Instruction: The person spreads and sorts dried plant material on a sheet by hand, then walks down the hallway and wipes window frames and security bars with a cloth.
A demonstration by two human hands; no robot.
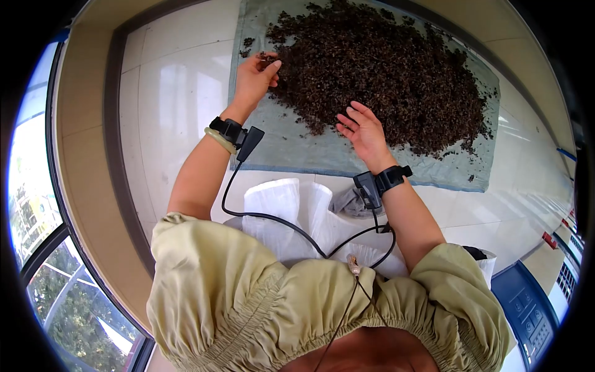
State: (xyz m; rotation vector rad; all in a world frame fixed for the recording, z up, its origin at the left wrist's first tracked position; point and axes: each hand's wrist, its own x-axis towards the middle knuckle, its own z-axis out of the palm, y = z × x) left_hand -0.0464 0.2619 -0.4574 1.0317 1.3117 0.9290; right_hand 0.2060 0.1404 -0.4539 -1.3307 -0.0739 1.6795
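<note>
A broad heap of small, dark brown, dried plant-like pieces (384,74) covers much of a grey-green cloth (297,152) on the floor; their exact kind is too fine to make out. At the heap's left edge, my left hand (255,77) touches the pieces, thumb apart from its bent fingers, with dark bits around the fingertips. My right hand (365,131) is at the near edge of the heap, palm partly turned up and fingers spread, holding nothing I can see. Both wrists wear black strapped devices, joined by a black cable (273,217).
White sacks (273,201) and a grey bundle (356,203) lie between my body and the cloth. Pale floor tiles (176,93) surround it. Windows (46,186) run along the left, and a blue door (527,310) stands at the lower right.
</note>
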